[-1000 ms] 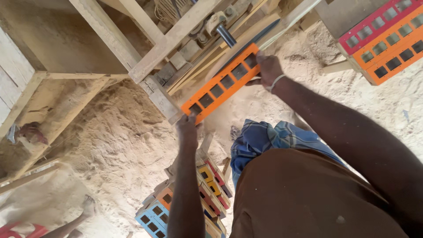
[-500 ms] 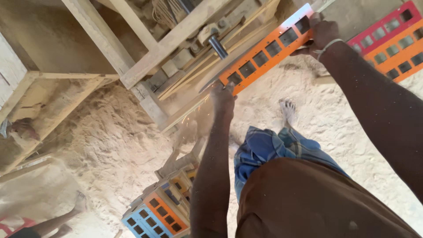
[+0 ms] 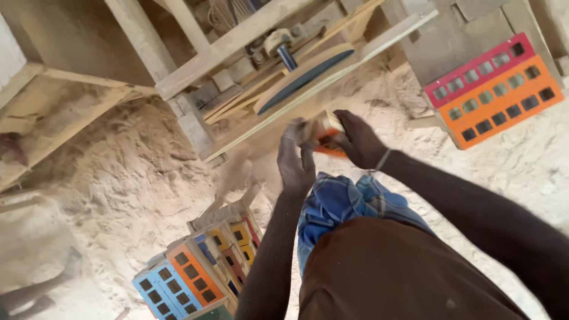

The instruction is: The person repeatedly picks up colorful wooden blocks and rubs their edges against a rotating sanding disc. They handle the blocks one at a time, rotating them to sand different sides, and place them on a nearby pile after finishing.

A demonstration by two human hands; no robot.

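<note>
My left hand and my right hand both grip an orange wooden board with rows of rectangular holes. I see the board end-on and blurred, so only a short part shows between the hands. It is held just below the wooden table edge of a sanding machine. The machine's dark round disc sits above and slightly left of the hands. A little dust hangs in the air by my left hand.
A leaning stack of coloured perforated boards, blue, orange, yellow and red, stands at the lower left. A red board and an orange board lie at the upper right. Sawdust covers the ground. A wooden frame stands at the left.
The orange board was held lengthwise against the machine's table with my hands far apart. Now it points end-on toward me, drawn back from the edge, with my hands close together on it.
</note>
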